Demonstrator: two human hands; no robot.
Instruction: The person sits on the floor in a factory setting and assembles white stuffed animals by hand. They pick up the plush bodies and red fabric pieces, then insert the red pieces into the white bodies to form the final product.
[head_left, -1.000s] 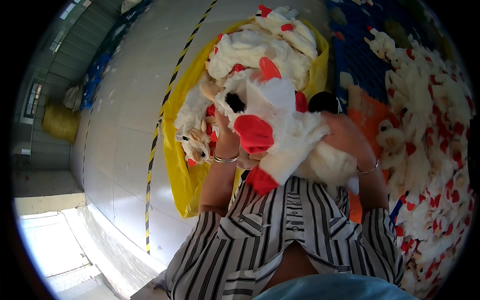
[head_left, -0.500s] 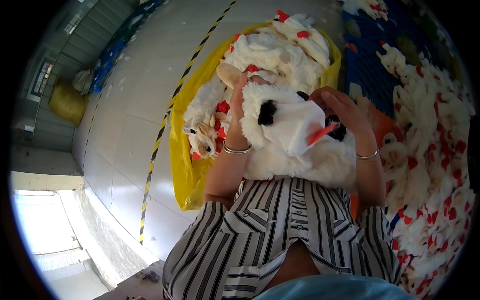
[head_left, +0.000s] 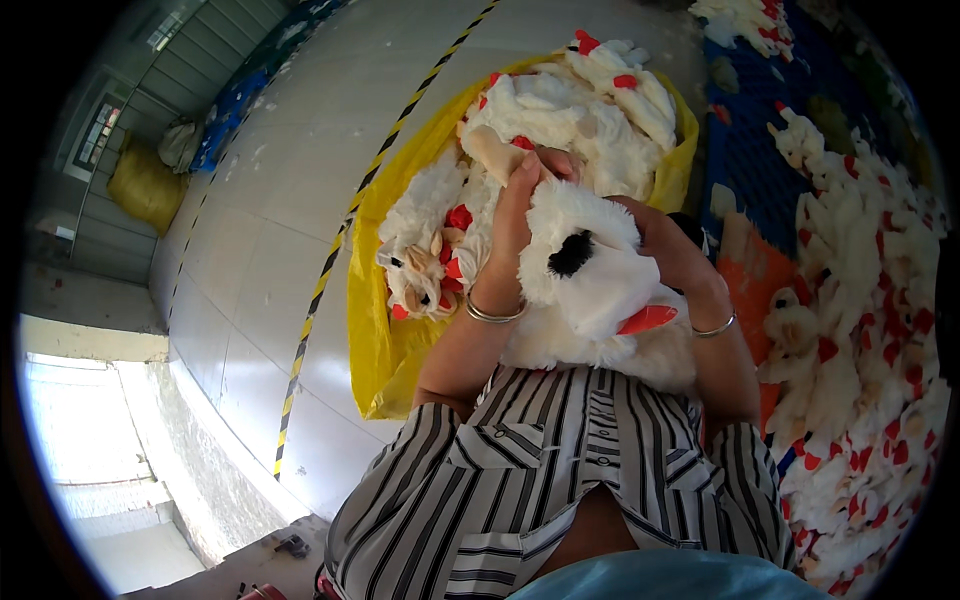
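Observation:
An unstuffed white plush animal (head_left: 600,290) with a black eye patch and a red tongue lies in front of my chest, its head between my two hands. My left hand (head_left: 520,205) is closed on its left edge at the base of a beige ear (head_left: 490,155), which sticks out beyond the fingers. My right hand (head_left: 670,245) curls round the far right side of the head, and its fingertips are hidden behind the fur. Loose white fur hangs below the head against my striped shirt.
Ahead, a yellow bag (head_left: 365,350) lies spread open under a heap of white plush skins (head_left: 570,110) with red parts. A larger pile of such skins (head_left: 860,330) covers the right side, beside an orange sheet (head_left: 750,270) and blue grating (head_left: 745,150). Black-and-yellow tape (head_left: 335,240) crosses the tiled floor.
My right hand has moved from the snout up and back round the head. The head has turned, and the tongue, earlier sticking out to the right, now lies lower against the snout.

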